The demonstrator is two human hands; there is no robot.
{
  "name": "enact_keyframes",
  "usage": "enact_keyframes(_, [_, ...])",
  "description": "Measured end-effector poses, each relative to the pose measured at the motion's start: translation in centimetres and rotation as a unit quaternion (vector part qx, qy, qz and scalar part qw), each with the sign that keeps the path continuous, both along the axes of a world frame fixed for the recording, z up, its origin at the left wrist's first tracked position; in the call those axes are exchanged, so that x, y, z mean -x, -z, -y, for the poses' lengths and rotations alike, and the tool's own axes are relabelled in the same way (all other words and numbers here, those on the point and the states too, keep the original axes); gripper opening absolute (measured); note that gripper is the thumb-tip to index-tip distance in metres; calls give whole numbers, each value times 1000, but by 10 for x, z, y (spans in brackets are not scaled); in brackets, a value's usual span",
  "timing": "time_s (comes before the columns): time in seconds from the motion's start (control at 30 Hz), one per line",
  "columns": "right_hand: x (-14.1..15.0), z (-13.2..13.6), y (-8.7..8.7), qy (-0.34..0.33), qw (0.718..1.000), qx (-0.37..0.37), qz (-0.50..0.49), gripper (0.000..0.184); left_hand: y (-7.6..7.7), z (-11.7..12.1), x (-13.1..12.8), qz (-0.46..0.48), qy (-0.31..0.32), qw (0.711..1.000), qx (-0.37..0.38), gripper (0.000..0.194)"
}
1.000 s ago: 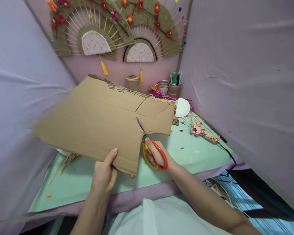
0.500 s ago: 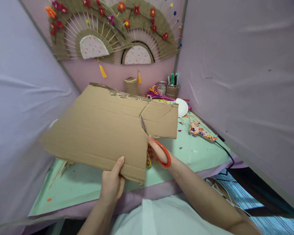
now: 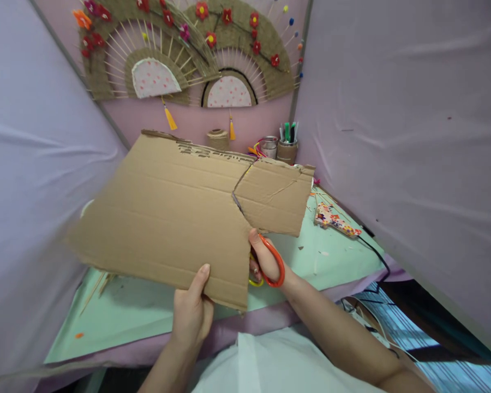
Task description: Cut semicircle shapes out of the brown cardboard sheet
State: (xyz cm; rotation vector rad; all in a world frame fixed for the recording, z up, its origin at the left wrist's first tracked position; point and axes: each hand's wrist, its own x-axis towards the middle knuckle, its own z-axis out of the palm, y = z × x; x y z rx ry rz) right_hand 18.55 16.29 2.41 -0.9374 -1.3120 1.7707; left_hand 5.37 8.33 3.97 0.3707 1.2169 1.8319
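Observation:
A large brown cardboard sheet (image 3: 167,213) is held up over the table, its lower edge pinched by my left hand (image 3: 193,305), thumb on top and fingers beneath. My right hand (image 3: 265,259) grips a pair of scissors (image 3: 277,262) with an orange loop and a yellow loop, at the sheet's right edge. Most of the blades is hidden by the cardboard. A cut runs from the scissors up to the top edge, and the smaller cardboard piece (image 3: 276,194) to its right tilts slightly away. Whether that piece is fully separated I cannot tell.
A floral-patterned glue gun (image 3: 335,219) with a black cord lies on the mint-green table (image 3: 327,273). Behind the cardboard stand a twine spool (image 3: 217,139) and a jar of pens (image 3: 287,148). Decorated fans (image 3: 233,22) hang on the back wall; fabric walls flank both sides.
The gap along the cut has widened, and the smaller piece has swung to the right. My right hand and the scissors have shifted slightly right and down; the blade shows less.

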Motion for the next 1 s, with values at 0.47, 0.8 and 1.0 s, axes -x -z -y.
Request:
enact_keyframes(0.47, [-7,-9,-3,-42,996,59,-55,81,6,9,-7,61,19,997,30,47])
enact_keyframes(0.8, [-8,-11,-4,-85,994,40,-49,79,3,17,-11,71,18,996,42,51])
enact_keyframes(1.0, [-10,-10,4,-34,999,-18,31,83,1,17,-12,68,25,997,38,57])
